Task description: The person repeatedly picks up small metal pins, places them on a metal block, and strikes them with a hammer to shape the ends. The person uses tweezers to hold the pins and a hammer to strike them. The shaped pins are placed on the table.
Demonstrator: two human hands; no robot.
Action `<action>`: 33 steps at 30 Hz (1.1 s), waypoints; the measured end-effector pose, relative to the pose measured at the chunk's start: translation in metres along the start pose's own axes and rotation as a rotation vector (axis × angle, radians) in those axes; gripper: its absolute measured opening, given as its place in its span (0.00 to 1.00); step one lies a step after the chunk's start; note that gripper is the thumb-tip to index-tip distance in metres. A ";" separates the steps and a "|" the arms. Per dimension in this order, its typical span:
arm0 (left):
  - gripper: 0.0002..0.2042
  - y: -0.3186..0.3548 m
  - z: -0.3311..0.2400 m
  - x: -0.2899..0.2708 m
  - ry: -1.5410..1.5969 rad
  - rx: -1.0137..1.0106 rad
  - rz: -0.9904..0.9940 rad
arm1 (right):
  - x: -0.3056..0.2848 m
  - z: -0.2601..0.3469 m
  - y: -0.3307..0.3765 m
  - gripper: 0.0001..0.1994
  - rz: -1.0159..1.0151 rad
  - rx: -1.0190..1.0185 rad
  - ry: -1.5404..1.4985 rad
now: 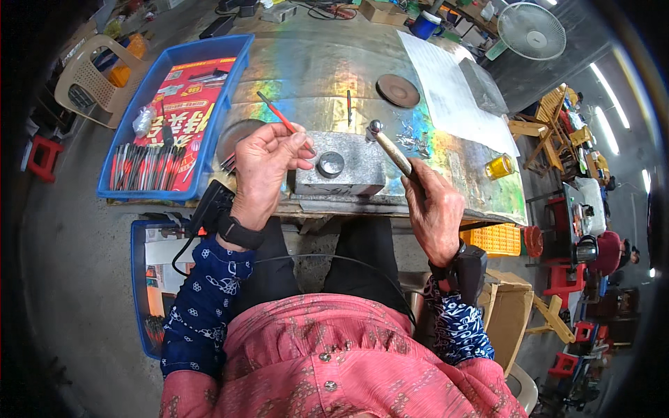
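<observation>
My left hand (268, 164) is closed on a slim red-and-black tool (277, 113), held tilted between thumb and fingers. Its exact kind I cannot make out. In my right hand (435, 209) is a small hammer (394, 155) with a worn wooden handle, its rounded metal head raised near the far right corner of a grey metal block (341, 182). On top of the block sits a short round metal piece (330, 164), just right of my left fingertips. A similar slim red-and-black tool (349, 108) lies on the table beyond the block.
At the left, a blue tray (245, 52) holds a row of red-and-black tools (148, 167). A brown disc (398, 90), metal scraps (414, 139), a white sheet (446, 87) and a yellow jar (500, 166) are on the table. A second blue bin (139, 279) stands below.
</observation>
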State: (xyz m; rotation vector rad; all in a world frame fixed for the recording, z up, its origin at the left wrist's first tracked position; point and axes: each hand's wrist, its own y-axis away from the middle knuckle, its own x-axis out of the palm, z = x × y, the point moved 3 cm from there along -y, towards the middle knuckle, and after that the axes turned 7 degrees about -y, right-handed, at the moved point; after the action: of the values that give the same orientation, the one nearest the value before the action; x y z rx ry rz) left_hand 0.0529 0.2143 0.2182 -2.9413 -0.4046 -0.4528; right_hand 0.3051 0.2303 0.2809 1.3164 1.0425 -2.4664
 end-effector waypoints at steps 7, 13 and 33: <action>0.09 0.012 0.000 -0.027 -0.005 -0.014 -0.059 | 0.028 -0.009 0.015 0.19 -0.009 0.052 0.118; 0.08 0.020 -0.008 -0.067 -0.352 0.108 -0.214 | 0.044 -0.013 0.022 0.23 -0.028 0.037 0.175; 0.01 0.014 0.009 -0.070 -1.749 0.436 -0.112 | 0.065 -0.019 0.026 0.24 0.150 0.204 0.043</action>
State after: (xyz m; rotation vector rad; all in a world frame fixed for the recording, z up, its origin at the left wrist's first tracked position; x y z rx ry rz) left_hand -0.0045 0.1858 0.1862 -2.0463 -0.6198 1.9650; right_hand 0.2907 0.2348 0.2100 1.4532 0.6866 -2.4931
